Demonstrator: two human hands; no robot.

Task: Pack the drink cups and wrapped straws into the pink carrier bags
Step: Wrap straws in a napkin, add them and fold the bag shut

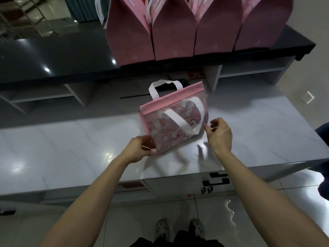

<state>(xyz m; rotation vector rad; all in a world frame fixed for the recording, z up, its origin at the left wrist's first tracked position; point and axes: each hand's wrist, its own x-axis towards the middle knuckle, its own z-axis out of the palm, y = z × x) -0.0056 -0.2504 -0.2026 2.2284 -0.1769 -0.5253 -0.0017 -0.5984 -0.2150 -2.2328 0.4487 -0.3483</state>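
Observation:
A flat, folded pink carrier bag (170, 122) with white handles hangs tilted just above the white marble counter (71, 145). My left hand (140, 150) grips its lower left corner. My right hand (219, 134) pinches its right edge near the white handle loop. No drink cups or wrapped straws are in view.
Several upright pink carrier bags (174, 32) stand in a row on the raised black shelf (53, 56) behind the counter. Open cubbies sit under that shelf. A dark-clothed person (324, 157) stands at the right edge. My shoes show on the tiled floor below.

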